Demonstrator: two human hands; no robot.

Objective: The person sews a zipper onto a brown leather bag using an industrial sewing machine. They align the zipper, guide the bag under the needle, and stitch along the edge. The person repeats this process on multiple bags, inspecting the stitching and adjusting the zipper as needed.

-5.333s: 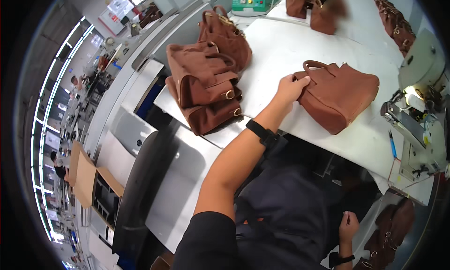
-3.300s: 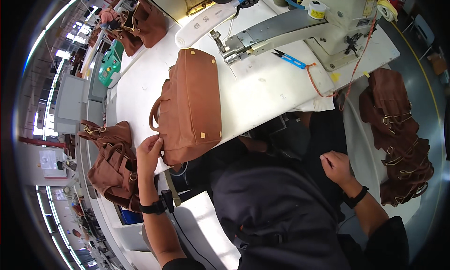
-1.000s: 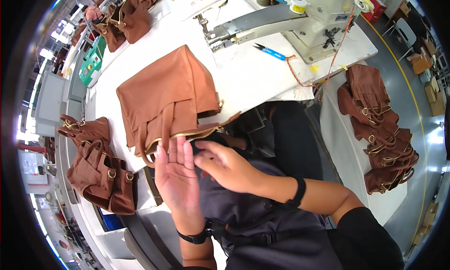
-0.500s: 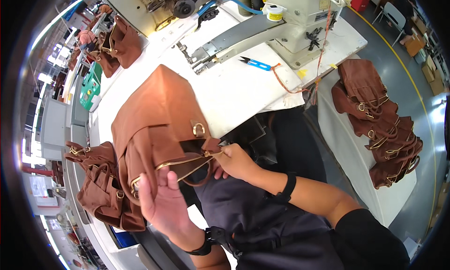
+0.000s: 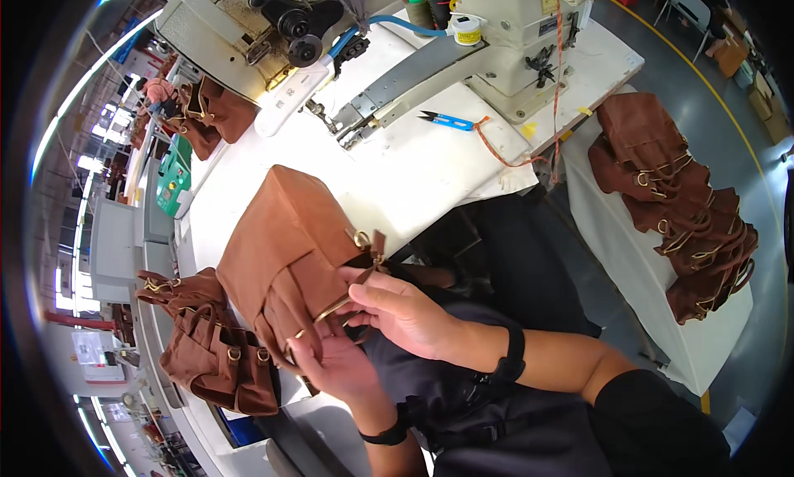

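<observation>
A brown leather bag (image 5: pixel 281 229) lies tilted on the near edge of the white sewing table, its zipped opening toward me. My right hand (image 5: pixel 405 316) is closed on the bag's edge by the brass zip, beside a small leather tab (image 5: pixel 378 244) and a brass D-ring (image 5: pixel 361 239). Just left of it, my left hand (image 5: pixel 343 368) is palm up at the opening, thumb apart and fingertips against the zip edge; those fingertips are partly hidden. A leather handle (image 5: pixel 285 303) hangs beside the left thumb.
Beyond the bag stands a sewing machine (image 5: pixel 430 71), with blue thread snips (image 5: pixel 447 119) and orange cord (image 5: pixel 504 158) on the table. More brown bags are at left (image 5: pixel 219 353), far left (image 5: pixel 227 111) and piled on a covered surface at right (image 5: pixel 678 204).
My left hand has moved right and in to the zip edge. The right hand has turned and rises over the opening, with the tab now upright. The bag sits lower in view.
</observation>
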